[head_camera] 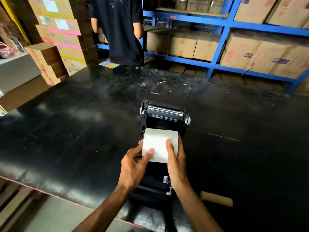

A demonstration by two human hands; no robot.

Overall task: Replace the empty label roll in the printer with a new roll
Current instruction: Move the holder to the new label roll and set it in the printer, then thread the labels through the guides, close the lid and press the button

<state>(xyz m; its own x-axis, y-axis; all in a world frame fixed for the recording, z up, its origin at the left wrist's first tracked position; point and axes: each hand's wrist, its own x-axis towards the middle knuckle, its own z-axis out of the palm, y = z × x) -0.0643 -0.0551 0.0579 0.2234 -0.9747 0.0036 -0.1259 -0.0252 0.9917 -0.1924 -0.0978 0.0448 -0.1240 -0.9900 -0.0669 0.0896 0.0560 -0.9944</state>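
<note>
Gripping the white label roll from both sides, the left hand and right hand are holding it in the open printer, the empty core lying on the table at four o'clock.

A big black counter fills the room, shiny and scratched. Behind it, blue metal shelves hold brown cardboard boxes. More boxes are stacked high on the left. A person in a dark shirt stands at the far side.
</note>
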